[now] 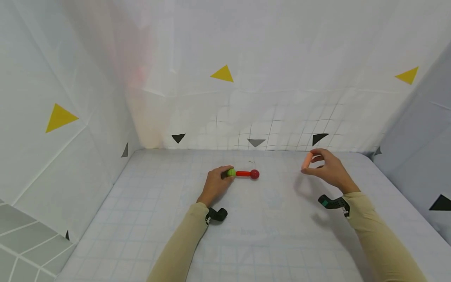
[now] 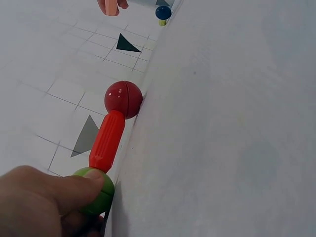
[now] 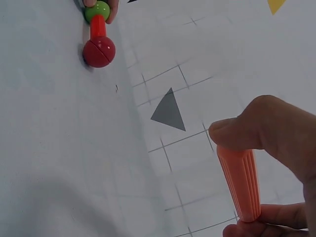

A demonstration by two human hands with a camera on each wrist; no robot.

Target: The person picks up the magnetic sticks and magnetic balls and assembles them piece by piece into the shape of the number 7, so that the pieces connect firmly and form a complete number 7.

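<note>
My left hand (image 1: 215,185) pinches a green ball (image 1: 231,172) between thumb and fingers, low over the table. A red rod (image 1: 243,173) joins that ball to a dark red ball (image 1: 255,174) on its right, the three in one line. To the right, my right hand (image 1: 330,169) holds an orange ribbed rod (image 1: 307,161) by its two ends, raised above the table; in the right wrist view the thumb covers the upper end of the orange rod (image 3: 240,182). The orange rod and the joined piece are apart.
The table (image 1: 246,243) has a white gridded cover. White sheet walls with yellow and black triangles rise behind it and at both sides. In the left wrist view, a dark blue ball (image 2: 163,13) with a yellow-green piece appears at the top, beyond the right hand.
</note>
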